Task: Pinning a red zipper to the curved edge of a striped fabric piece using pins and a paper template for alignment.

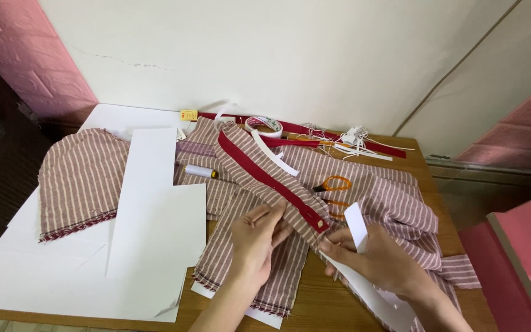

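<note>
Striped fabric strip (265,184) with red zipper (278,184) is pinched by left hand (256,240). Right hand (376,261) grips white paper strip (356,226); slack could skew the zipper

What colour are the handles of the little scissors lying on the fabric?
Orange: the scissors lie on the striped fabric, seen clearly in the head view.

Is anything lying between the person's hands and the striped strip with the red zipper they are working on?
Nothing visible does. The left hand already pinches the striped strip near the end of the red zipper. The right hand, holding a white paper strip, sits right beside that end.
</note>
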